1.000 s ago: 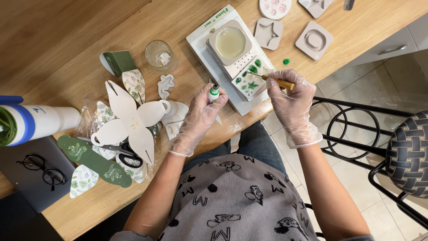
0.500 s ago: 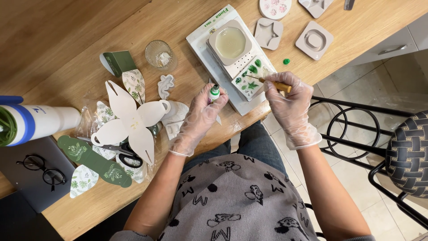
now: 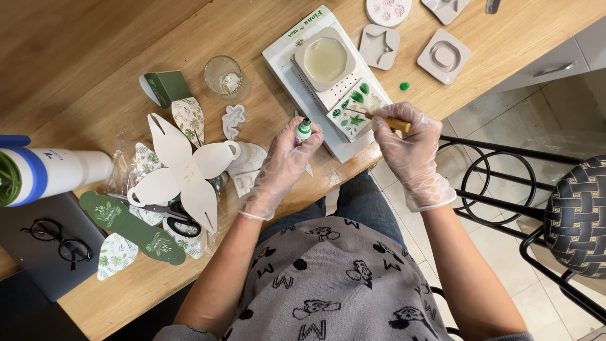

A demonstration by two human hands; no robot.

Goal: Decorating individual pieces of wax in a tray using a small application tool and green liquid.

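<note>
Green-capped bottle (image 3: 303,130), white box (image 3: 284,60) behind

2 gloved hands (image 3: 284,165), 1 scissors (image 3: 170,215), 1 glasses (image 3: 57,240), 1 glass cup (image 3: 223,76), 4 grey moulds (image 3: 379,46)

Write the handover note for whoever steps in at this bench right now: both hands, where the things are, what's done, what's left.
Left hand, in a clear glove: holds a small green-capped dropper bottle upright near the table edge.
Right hand, gloved: holds a thin wooden-handled tool, tip in the white rectangular leaf mould.
Mould lies on a white tray beside a square mould holding pale liquid.
Done: several leaf cavities show green.
Left: other cavities look pale; the grey star mould and grey ring mould look unfilled.
A loose green cap lies on the wooden table.
</note>
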